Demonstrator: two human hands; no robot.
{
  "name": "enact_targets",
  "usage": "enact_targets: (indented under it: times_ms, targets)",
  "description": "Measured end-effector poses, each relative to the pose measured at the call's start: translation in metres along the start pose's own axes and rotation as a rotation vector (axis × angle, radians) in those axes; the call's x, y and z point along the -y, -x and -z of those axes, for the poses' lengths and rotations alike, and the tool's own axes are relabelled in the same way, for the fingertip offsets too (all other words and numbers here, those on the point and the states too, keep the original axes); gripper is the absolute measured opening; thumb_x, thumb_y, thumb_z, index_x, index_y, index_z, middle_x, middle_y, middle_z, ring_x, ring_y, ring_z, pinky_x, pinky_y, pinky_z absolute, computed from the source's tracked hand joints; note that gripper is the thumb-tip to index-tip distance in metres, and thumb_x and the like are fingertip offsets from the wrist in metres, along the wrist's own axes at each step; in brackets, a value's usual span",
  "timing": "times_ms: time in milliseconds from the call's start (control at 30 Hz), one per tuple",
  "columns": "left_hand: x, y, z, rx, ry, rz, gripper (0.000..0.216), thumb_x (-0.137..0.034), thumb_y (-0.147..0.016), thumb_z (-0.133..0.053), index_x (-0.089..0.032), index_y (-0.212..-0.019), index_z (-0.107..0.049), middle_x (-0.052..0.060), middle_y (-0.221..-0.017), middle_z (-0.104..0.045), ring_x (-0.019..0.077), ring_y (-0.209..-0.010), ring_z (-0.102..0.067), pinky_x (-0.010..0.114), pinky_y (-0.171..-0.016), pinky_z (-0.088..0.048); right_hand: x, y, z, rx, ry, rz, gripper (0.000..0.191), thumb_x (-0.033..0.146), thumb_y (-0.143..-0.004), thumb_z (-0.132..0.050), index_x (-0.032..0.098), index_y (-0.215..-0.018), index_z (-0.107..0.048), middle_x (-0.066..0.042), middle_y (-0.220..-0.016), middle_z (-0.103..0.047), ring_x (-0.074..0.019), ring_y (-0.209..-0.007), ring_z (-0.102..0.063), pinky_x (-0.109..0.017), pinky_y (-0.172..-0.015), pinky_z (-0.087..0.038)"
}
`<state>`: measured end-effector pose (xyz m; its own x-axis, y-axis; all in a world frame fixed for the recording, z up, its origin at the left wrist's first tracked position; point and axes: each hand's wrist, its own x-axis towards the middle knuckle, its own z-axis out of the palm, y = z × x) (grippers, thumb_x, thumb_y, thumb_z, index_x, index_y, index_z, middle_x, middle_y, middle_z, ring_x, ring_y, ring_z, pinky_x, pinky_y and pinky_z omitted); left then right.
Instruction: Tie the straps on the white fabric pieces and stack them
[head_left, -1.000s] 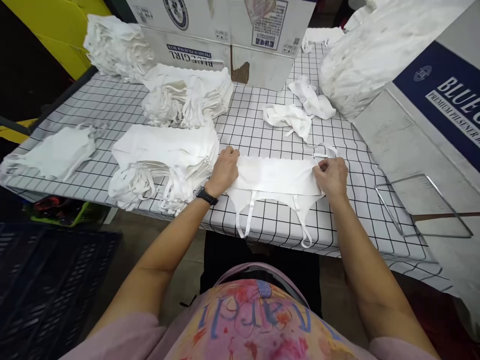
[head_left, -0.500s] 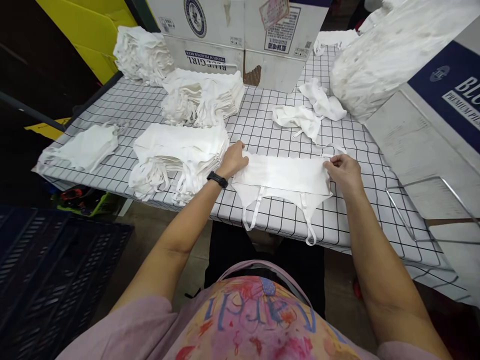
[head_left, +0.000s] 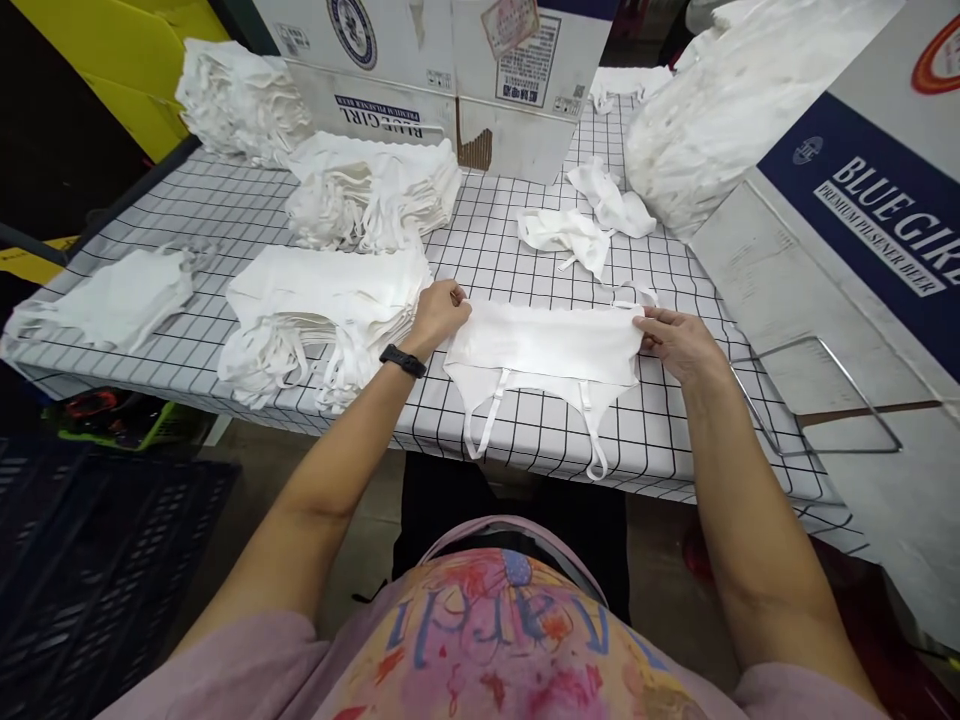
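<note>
A white strapped camisole top (head_left: pixel 544 345) lies flat on the checked tablecloth (head_left: pixel 487 265), its two straps hanging toward the front edge. My left hand (head_left: pixel 441 312), with a black band on the wrist, pinches its upper left corner. At the upper right corner, my right hand (head_left: pixel 679 340) grips the fabric between thumb and fingers. Directly left of the top sits a neat stack of white tops (head_left: pixel 330 310), close beside my left wrist. Two crumpled white garments (head_left: pixel 566 238) lie beyond it toward the back right.
Another stack of white tops (head_left: pixel 375 185) and a white pile (head_left: pixel 240 105) stand behind on the left. Several loose tops (head_left: pixel 112 295) lie at the left end. Cartons (head_left: pixel 420 80) rise at the back; a carton (head_left: pixel 832 260) with a wire stand (head_left: pixel 817 400) and a stuffed white bag (head_left: pixel 720 120) flank the right.
The view has turned slightly right, so everything shifts left in it. Both hands stay at the top's upper corners; the right fingers are a little more extended. The top remains flat.
</note>
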<state>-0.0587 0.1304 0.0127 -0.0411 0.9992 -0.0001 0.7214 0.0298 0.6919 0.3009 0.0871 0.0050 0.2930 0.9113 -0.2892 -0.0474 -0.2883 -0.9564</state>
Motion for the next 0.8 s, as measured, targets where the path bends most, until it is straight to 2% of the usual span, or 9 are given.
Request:
enact_targets:
  times_ms: [167, 433, 533, 633, 733, 800]
  targets:
    - [-0.002, -0.001, -0.005, 0.032, 0.027, 0.000, 0.028, -0.006, -0.061, -0.066, -0.020, -0.084, -0.061, -0.001, -0.074, -0.062, 0.0181, -0.073, -0.058, 0.034, -0.073, -0.048, 0.005, 0.005, 0.000, 0.063, 0.019, -0.013, 0.025, 0.014, -0.061, -0.090, 0.012, -0.078, -0.073, -0.002, -0.074, -0.069, -0.0092, -0.060, -0.058, -0.021, -0.051, -0.051]
    - [0.000, 0.005, 0.005, -0.065, 0.110, -0.049, 0.024, -0.009, -0.057, -0.059, -0.020, -0.078, -0.061, -0.003, -0.062, -0.048, 0.0147, -0.063, -0.047, 0.031, -0.064, -0.042, 0.016, 0.024, 0.014, 0.108, 0.197, 0.111, 0.020, 0.017, -0.067, -0.087, 0.014, -0.084, -0.077, -0.003, -0.081, -0.072, -0.0117, -0.073, -0.064, -0.025, -0.071, -0.055]
    - [0.000, 0.008, 0.016, -0.095, 0.170, -0.092, 0.023, -0.010, -0.058, -0.058, -0.018, -0.079, -0.064, -0.003, -0.062, -0.046, 0.0130, -0.061, -0.044, 0.028, -0.061, -0.038, 0.025, 0.036, 0.021, 0.092, 0.296, 0.221, 0.022, 0.022, -0.070, -0.088, 0.015, -0.088, -0.076, 0.000, -0.079, -0.069, -0.0099, -0.072, -0.061, -0.026, -0.073, -0.052]
    - [-0.009, 0.010, 0.031, -0.129, 0.191, -0.169, 0.020, -0.010, -0.063, -0.058, -0.016, -0.081, -0.067, -0.002, -0.064, -0.047, 0.0129, -0.065, -0.048, 0.027, -0.062, -0.039, 0.043, 0.052, 0.022, 0.056, 0.363, 0.394, 0.025, 0.025, -0.069, -0.089, 0.017, -0.088, -0.075, 0.002, -0.073, -0.063, -0.0085, -0.066, -0.055, -0.026, -0.067, -0.048]
    - [-0.027, 0.018, 0.053, -0.203, 0.169, -0.287, 0.017, -0.009, -0.070, -0.057, -0.015, -0.083, -0.066, -0.001, -0.070, -0.052, 0.0133, -0.074, -0.054, 0.026, -0.068, -0.045, 0.064, 0.078, 0.017, -0.048, 0.380, 0.599, 0.023, 0.022, -0.070, -0.087, 0.018, -0.089, -0.075, 0.003, -0.066, -0.060, -0.0087, -0.059, -0.052, -0.026, -0.057, -0.043]
    - [-0.037, 0.033, 0.068, -0.275, 0.132, -0.378, 0.015, -0.008, -0.074, -0.057, -0.016, -0.084, -0.066, 0.000, -0.078, -0.056, 0.0140, -0.083, -0.059, 0.027, -0.076, -0.049, 0.073, 0.100, 0.014, -0.148, 0.394, 0.714, 0.021, 0.023, -0.071, -0.085, 0.019, -0.090, -0.076, 0.001, -0.066, -0.063, -0.0100, -0.057, -0.056, -0.027, -0.054, -0.043]
